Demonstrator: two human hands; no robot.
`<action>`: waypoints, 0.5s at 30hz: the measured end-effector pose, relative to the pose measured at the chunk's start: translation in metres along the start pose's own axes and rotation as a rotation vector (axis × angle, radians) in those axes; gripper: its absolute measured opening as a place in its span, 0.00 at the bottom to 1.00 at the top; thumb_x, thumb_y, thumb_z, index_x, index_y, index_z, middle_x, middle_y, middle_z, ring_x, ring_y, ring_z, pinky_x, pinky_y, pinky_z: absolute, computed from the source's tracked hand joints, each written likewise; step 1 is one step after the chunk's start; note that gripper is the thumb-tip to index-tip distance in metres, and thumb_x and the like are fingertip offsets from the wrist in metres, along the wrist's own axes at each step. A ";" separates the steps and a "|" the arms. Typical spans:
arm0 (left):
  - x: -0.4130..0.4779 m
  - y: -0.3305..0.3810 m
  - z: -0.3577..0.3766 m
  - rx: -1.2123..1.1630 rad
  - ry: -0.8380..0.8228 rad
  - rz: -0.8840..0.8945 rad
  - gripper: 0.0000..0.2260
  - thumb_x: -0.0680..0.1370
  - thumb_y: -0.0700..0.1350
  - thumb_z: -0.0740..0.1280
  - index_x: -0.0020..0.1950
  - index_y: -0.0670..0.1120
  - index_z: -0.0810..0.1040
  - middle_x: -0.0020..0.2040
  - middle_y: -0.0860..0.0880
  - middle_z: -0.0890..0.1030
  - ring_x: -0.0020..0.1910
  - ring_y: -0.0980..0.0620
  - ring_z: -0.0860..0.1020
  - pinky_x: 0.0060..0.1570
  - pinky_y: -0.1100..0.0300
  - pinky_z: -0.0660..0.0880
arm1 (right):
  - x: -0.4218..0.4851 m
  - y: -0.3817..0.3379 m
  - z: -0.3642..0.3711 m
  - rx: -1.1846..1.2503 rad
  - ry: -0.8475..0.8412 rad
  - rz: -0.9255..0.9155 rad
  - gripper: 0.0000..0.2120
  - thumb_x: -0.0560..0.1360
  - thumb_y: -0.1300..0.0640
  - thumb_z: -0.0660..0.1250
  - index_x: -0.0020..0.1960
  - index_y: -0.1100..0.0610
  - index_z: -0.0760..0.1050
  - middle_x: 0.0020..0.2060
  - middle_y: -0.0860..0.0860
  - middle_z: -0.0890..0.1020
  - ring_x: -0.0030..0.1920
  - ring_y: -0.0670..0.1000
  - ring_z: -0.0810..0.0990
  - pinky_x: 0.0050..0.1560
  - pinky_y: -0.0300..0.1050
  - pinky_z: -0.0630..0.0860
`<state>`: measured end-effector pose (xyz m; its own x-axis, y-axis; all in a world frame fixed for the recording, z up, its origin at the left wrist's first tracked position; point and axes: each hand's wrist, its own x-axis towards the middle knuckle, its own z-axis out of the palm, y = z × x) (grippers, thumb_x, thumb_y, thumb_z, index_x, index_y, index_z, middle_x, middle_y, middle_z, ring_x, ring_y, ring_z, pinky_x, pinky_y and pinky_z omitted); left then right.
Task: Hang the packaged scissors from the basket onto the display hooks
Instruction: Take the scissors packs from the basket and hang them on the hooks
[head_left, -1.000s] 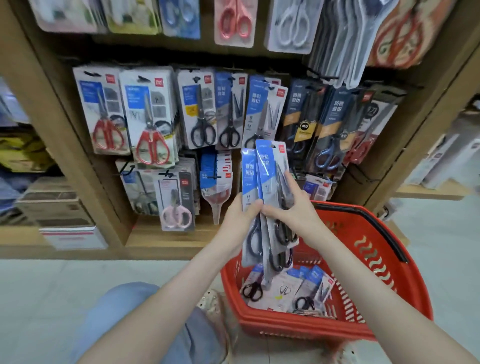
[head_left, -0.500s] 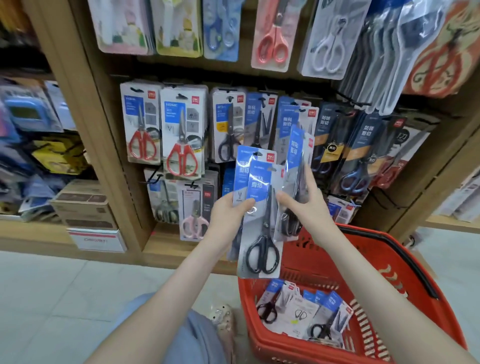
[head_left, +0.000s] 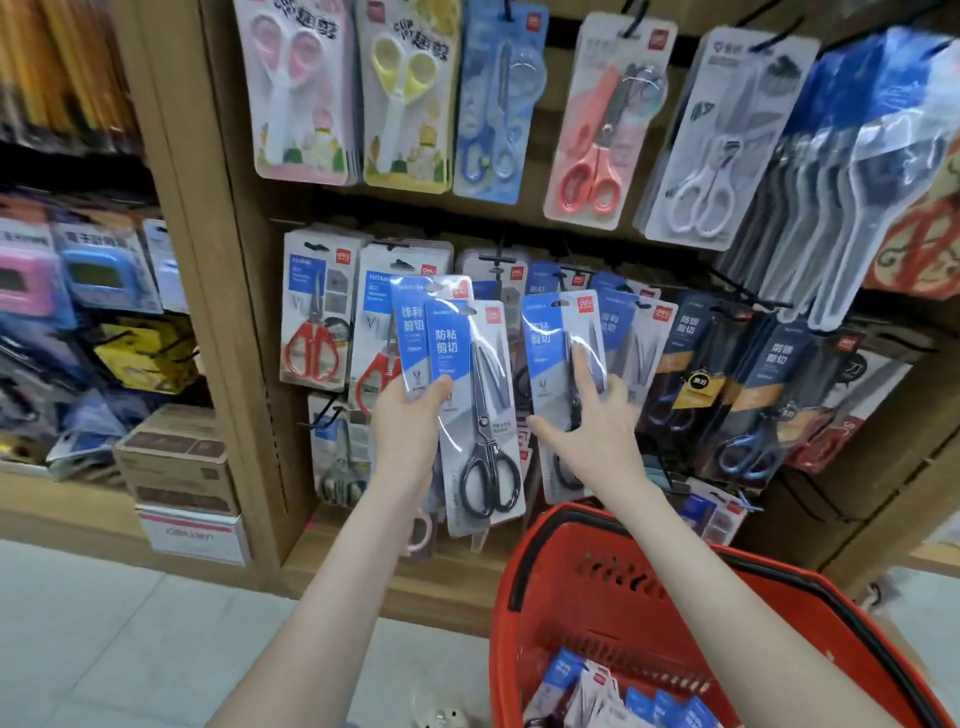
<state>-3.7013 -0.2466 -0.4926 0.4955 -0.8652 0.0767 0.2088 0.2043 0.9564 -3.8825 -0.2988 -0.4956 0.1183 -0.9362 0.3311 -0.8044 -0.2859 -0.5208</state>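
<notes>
Lifted nearer the wooden rack (head_left: 228, 322), left hand (head_left: 410, 415) grips two packs (head_left: 467, 364); right hand (head_left: 597, 431) pinches another pack (head_left: 550, 338).

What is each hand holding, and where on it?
The left hand grips two scissors packs by their left edge, thumb on the front. The right hand holds a third pack around its middle.

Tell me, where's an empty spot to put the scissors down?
The floor left of the red basket is bare, and so is the wooden ledge under the lowest packs. The middle hooks are crowded with overlapping packs.
</notes>
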 end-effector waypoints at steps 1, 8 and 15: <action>0.003 -0.001 -0.001 0.007 0.016 0.002 0.08 0.78 0.43 0.67 0.56 0.51 0.81 0.50 0.53 0.85 0.52 0.50 0.83 0.59 0.45 0.76 | 0.004 -0.001 0.004 -0.016 0.019 -0.002 0.46 0.72 0.38 0.68 0.75 0.33 0.37 0.72 0.58 0.55 0.70 0.63 0.60 0.67 0.58 0.63; 0.018 -0.002 0.004 0.022 0.037 0.021 0.06 0.79 0.45 0.67 0.54 0.53 0.81 0.49 0.53 0.85 0.51 0.51 0.83 0.58 0.42 0.77 | 0.032 -0.001 0.022 -0.065 0.057 0.076 0.45 0.73 0.38 0.66 0.77 0.38 0.38 0.72 0.58 0.55 0.67 0.64 0.60 0.63 0.57 0.67; 0.023 -0.013 0.010 -0.017 0.064 0.078 0.08 0.79 0.43 0.66 0.57 0.50 0.80 0.51 0.53 0.84 0.51 0.56 0.82 0.53 0.55 0.78 | 0.076 -0.002 0.042 -0.162 0.065 0.173 0.46 0.74 0.38 0.66 0.77 0.41 0.37 0.74 0.61 0.51 0.68 0.66 0.60 0.62 0.59 0.68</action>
<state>-3.7009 -0.2735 -0.5010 0.5639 -0.8152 0.1320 0.1817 0.2784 0.9431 -3.8475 -0.3782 -0.5024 -0.0627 -0.9515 0.3011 -0.8928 -0.0813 -0.4430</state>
